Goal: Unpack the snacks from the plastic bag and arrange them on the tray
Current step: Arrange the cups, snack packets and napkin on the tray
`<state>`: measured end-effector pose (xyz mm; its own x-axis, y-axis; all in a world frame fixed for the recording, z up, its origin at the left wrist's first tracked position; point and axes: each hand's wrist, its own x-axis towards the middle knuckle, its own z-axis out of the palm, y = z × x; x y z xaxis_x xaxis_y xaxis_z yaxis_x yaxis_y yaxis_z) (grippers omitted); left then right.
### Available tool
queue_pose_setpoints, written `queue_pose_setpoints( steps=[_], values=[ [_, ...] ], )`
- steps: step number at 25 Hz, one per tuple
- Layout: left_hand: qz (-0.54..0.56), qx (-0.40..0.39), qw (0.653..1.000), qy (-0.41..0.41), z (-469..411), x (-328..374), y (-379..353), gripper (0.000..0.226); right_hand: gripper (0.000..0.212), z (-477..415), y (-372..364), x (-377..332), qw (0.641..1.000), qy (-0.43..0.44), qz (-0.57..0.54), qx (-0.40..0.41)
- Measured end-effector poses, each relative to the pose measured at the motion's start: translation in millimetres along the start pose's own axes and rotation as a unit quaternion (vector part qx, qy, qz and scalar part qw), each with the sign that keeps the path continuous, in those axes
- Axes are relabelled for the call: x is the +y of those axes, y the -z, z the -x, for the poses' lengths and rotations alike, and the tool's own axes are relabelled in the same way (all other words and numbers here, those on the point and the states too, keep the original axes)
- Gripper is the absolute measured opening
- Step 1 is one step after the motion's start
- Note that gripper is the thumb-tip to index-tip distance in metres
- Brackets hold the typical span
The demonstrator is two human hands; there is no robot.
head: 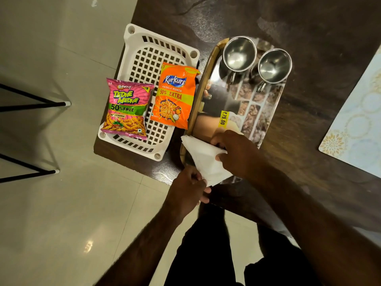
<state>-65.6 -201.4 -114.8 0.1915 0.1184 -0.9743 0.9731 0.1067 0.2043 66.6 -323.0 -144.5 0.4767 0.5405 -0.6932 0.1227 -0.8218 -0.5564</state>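
A pink Bingo Tedhe Medhe packet (126, 109) and an orange Kurkure packet (175, 96) lie side by side on a white slotted plastic tray (144, 52). The Kurkure packet's right edge hangs over that tray's side. A flattened white plastic bag (203, 159) lies over the near end of a printed serving tray (266, 112). My left hand (188, 189) grips the bag's near corner. My right hand (234, 152) presses and pinches the bag's right side.
Two steel cups (239, 53) (274, 66) stand at the far end of the printed tray. A pale patterned placemat (356, 124) lies at the right on the dark wooden table (309, 27). Black chair legs (35, 104) stand on the tiled floor at the left.
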Motion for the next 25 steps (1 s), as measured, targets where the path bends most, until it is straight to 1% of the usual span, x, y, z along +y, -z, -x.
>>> queue_pose_setpoints(
  steps=[2,3,4,5,6,7,8,9,10,11,12,14,15,17,20,22,25],
  values=[
    [-0.044,-0.026,0.999,0.001,4,4,6,0.018,0.045,3,0,-5,0.998,0.015,0.062,0.005],
    [-0.09,-0.039,0.995,-0.006,7,8,13,0.018,0.049,3,2,-8,0.995,0.023,0.095,0.016],
    [-0.15,-0.035,0.988,-0.023,10,14,22,0.017,0.053,3,6,-11,0.993,0.026,0.106,0.034],
    [-0.21,-0.005,0.976,-0.059,14,21,34,0.017,0.053,1,11,-15,0.994,0.025,0.086,0.056],
    [-0.253,0.051,0.959,-0.115,19,30,49,0.019,0.051,-3,17,-20,0.996,0.021,0.038,0.078],
    [-0.265,0.123,0.94,-0.175,22,41,66,0.022,0.048,-9,23,-27,0.995,0.006,-0.028,0.092],
    [-0.242,0.205,0.921,-0.226,26,53,85,0.022,0.045,-17,28,-35,0.99,-0.014,-0.099,0.099],
    [-0.203,0.29,0.898,-0.262,27,64,105,0.019,0.043,-26,32,-46,0.981,-0.036,-0.159,0.106],
    [-0.17,0.361,0.873,-0.28,26,74,128,0.016,0.042,-36,34,-57,0.972,-0.053,-0.193,0.119],
    [-0.156,0.403,0.857,-0.282,22,82,149,0.016,0.044,-45,35,-67,0.968,-0.063,-0.202,0.138],
    [-0.16,0.414,0.856,-0.266,15,88,167,0.025,0.049,-52,35,-76,0.966,-0.069,-0.196,0.155],
    [-0.206,0.372,0.881,-0.205,-7,96,194,0.049,0.057,-62,32,-92,0.965,-0.09,-0.171,0.18],
    [-0.237,0.346,0.889,-0.182,-16,98,199,0.056,0.06,-65,29,-97,0.963,-0.105,-0.162,0.187],
    [-0.277,0.315,0.889,-0.183,-29,96,196,0.058,0.068,-69,21,-107,0.96,-0.137,-0.15,0.195],
    [-0.237,0.325,0.895,-0.192,-41,88,185,0.067,0.073,-73,8,-118,0.956,-0.153,-0.136,0.209],
    [-0.197,0.329,0.906,-0.177,-46,84,180,0.072,0.063,-76,5,-121,0.953,-0.15,-0.152,0.215],
    [-0.172,0.327,0.913,-0.175,-54,79,178,0.066,0.038,-80,6,-119,0.944,-0.131,-0.208,0.217]
  ],
)
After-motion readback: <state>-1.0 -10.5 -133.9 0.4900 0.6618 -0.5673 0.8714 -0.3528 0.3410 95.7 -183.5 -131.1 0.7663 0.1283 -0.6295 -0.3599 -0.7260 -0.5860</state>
